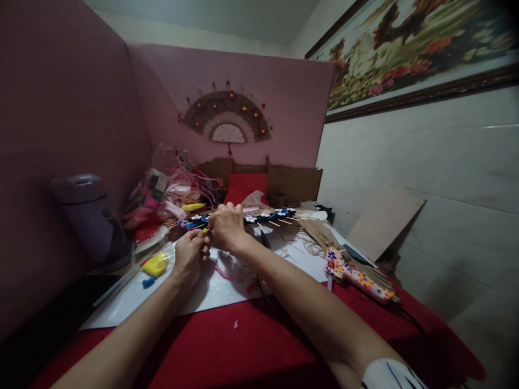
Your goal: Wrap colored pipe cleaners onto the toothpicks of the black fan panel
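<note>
A decorated craft fan (267,218) lies on the white sheet, with a black band carrying white flowers and blue squiggles, and thin sticks poking out of its edge. My right hand (227,226) is curled over the fan's edge, fingers bent and partly hidden behind the knuckles. Just left of it, my left hand (191,253) pinches at a small yellow ball (205,230) close to the stick ends. Whether that ball sits on a stick is too small to tell. Near my left wrist is a bag of yellow clay (156,265) with a blue lump (148,281) beside it.
A patterned glue gun (357,278) lies at the right on the red cloth (227,351). At the left stands a purple tumbler (91,221). Bags of pink materials (178,192) pile up behind; another fan (229,116) hangs on the pink partition (292,108).
</note>
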Action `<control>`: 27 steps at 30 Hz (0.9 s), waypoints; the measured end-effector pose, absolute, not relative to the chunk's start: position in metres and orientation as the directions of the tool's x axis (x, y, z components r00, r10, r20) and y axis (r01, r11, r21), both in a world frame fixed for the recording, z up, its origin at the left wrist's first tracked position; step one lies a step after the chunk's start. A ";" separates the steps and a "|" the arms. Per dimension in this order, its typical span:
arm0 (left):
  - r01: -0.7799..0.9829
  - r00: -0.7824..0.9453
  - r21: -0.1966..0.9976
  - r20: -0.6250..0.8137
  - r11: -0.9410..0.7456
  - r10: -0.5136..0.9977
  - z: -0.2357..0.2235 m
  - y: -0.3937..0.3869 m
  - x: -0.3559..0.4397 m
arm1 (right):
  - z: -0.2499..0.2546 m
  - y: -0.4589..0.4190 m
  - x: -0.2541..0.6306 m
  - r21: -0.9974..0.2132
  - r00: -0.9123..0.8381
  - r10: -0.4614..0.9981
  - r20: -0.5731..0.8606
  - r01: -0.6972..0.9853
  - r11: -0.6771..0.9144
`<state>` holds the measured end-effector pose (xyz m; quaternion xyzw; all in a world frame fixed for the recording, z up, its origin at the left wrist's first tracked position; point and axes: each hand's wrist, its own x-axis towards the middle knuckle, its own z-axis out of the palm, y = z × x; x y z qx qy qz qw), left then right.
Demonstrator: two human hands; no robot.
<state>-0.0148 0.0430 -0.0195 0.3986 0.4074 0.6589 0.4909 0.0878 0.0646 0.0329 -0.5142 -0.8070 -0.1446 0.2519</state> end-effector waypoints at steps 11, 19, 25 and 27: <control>-0.289 -0.241 0.932 0.150 -0.219 0.959 -0.020 0.040 -0.013 | 0.033 0.064 0.087 -0.033 -0.333 0.762 0.556 0.907 0.420; -0.200 -0.304 0.944 0.195 -0.263 0.932 -0.022 0.039 -0.012 | 0.035 0.063 0.088 -0.019 -0.341 0.763 0.549 0.908 0.419; -0.008 -0.401 0.915 0.366 -0.403 0.840 -0.025 0.043 -0.016 | 0.036 0.062 0.088 -0.043 -0.321 0.775 0.545 0.912 0.408; 0.045 -0.385 0.905 0.406 -0.423 0.829 -0.024 0.045 -0.016 | 0.036 0.062 0.087 -0.045 -0.323 0.776 0.542 0.911 0.410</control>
